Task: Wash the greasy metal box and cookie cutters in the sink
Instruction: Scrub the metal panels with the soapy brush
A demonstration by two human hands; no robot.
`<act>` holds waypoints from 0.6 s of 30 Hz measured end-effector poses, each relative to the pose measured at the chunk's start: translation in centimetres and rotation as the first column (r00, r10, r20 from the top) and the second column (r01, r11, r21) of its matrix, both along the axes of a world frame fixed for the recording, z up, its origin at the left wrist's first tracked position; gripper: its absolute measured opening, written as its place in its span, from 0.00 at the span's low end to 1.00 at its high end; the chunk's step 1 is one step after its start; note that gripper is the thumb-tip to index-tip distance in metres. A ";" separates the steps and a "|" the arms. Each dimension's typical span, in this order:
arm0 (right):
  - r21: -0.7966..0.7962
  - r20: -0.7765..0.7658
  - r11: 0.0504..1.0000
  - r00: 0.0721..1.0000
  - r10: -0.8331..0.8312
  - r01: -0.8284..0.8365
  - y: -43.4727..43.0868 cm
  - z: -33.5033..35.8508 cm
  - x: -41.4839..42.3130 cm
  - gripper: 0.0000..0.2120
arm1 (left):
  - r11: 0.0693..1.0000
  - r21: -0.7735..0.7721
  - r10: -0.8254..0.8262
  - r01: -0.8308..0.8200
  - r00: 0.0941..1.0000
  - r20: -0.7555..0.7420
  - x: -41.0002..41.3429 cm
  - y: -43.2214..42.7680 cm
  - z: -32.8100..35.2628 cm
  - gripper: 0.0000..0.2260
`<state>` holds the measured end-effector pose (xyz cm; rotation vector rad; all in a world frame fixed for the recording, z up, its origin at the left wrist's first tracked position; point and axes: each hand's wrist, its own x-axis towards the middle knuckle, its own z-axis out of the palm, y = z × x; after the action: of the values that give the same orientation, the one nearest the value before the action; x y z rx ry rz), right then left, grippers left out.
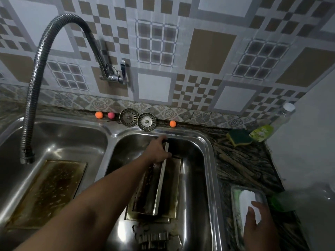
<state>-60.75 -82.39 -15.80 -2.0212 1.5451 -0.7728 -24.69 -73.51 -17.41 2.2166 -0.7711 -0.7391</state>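
Head view, metal box (pixel 154 192) in left hand (pixel 159 151)

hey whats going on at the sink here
A person is at a double sink. The left hand grips the top edge of the long greasy metal box, which stands tilted in the right basin of the steel sink. The right hand rests on a white block in a clear plastic tray on the counter. The small metal cookie cutters lie at the basin's near end. No water shows at the flexible grey tap.
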 end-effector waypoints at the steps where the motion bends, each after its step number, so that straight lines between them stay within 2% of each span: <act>1: 0.020 -0.001 1.000 1.000 -0.007 0.007 -0.2 0.1 0.1 0.10 | 1.000 0.001 -0.014 0.014 0.999 0.037 0.3 0.0 0.2 0.28; 4: 0.052 -0.005 0.998 1.000 -0.015 0.016 -0.4 0.0 -0.1 0.10 | 0.999 -0.008 -0.036 0.038 0.988 0.150 0.4 0.3 0.7 0.17; 6: 0.081 -0.004 0.996 1.000 -0.025 0.025 -0.4 0.0 -0.2 0.10 | 0.999 -0.044 -0.023 0.029 0.990 0.140 0.4 0.9 1.0 0.14; 8: 0.097 0.005 0.995 0.999 -0.037 0.036 -0.4 0.2 -0.1 0.10 | 0.995 -0.053 -0.082 0.080 0.996 -0.033 0.7 1.4 1.5 0.19; 10: 0.087 0.009 0.995 0.999 -0.038 0.037 -0.3 0.2 -0.1 0.09 | 0.978 -0.014 -0.206 0.208 0.953 -0.223 1.4 1.6 2.5 0.29; 12: 0.074 0.015 0.997 0.999 -0.040 0.039 -0.3 0.2 -0.1 0.09 | 0.922 0.105 -0.334 0.372 0.903 -0.269 2.2 1.4 3.5 0.34; 13: 0.079 0.018 0.996 0.999 -0.044 0.042 -0.2 0.1 -0.2 0.09 | 0.885 0.174 -0.390 0.432 0.892 -0.227 2.5 1.2 3.8 0.34; 15: 0.081 0.026 0.996 0.999 -0.044 0.042 -0.1 0.1 -0.2 0.09 | 0.844 0.283 -0.464 0.457 0.885 -0.043 2.7 0.9 3.9 0.28; 18: 0.065 0.030 0.998 0.999 -0.028 0.026 0.0 0.3 -0.2 0.09 | 0.875 0.302 -0.459 0.379 0.849 0.261 2.3 0.7 4.1 0.13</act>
<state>-60.91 -82.37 -15.49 -1.9365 1.5626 -0.7512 -22.35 -72.84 -13.27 2.4513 -1.4413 -0.7048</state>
